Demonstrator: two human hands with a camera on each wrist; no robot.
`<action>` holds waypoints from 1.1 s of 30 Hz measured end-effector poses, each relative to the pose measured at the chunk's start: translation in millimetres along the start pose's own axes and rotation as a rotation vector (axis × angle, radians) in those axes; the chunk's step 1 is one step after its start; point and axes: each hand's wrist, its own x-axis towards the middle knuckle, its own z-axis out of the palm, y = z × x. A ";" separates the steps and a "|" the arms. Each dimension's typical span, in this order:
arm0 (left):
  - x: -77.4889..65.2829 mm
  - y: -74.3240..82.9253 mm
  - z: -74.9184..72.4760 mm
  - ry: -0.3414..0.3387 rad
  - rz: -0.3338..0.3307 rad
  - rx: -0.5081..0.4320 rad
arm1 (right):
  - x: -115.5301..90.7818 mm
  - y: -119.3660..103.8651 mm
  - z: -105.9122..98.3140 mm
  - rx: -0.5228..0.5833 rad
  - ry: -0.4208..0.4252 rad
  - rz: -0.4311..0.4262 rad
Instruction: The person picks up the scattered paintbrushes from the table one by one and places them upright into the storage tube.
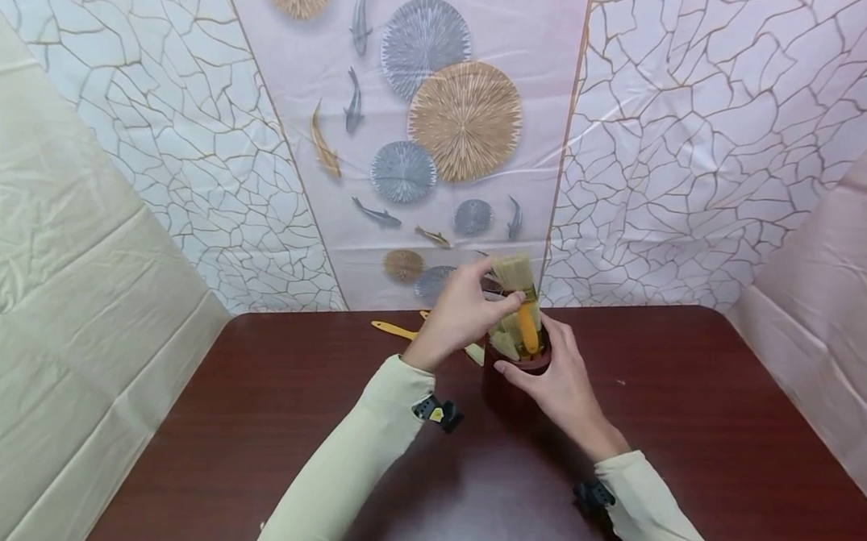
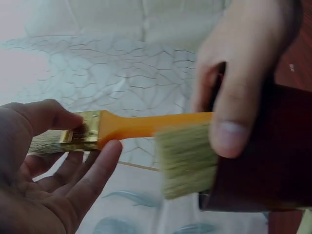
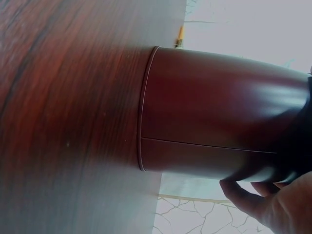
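Note:
My left hand [image 1: 463, 310] pinches a paintbrush [image 2: 139, 126] by its brass ferrule, thumb on one side and fingers on the other. The bristles point up and the orange handle reaches down into the mouth of a dark red cylindrical holder [image 3: 219, 107]. Its lower end is hidden behind my right thumb in the left wrist view. Around the holder's upper part, my right hand [image 1: 562, 385] keeps a grip, thumb over the near rim. Pale bristles of another brush [image 2: 187, 161] stick out of the holder, which stands upright on the table.
To the left of the holder, partly behind my left hand, lie more brushes with yellow handles [image 1: 393, 329]; pale bristles [image 1: 476, 353] show beside the holder. The dark wooden table [image 1: 289, 426] ends at a patterned backdrop [image 1: 642, 150].

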 end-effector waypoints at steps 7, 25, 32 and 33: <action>11.1 -13.1 17.2 -0.117 0.033 0.121 | -2.4 4.4 -0.2 -0.003 0.012 -0.003; 23.2 -16.1 30.0 -0.240 0.151 0.547 | 3.1 1.6 -1.7 -0.005 0.019 -0.039; 18.5 -15.1 22.2 -0.175 0.140 0.481 | 1.4 0.6 0.3 -0.009 0.016 -0.017; 17.1 -15.1 17.5 -0.162 0.124 0.431 | 1.0 0.5 0.7 -0.008 0.011 -0.011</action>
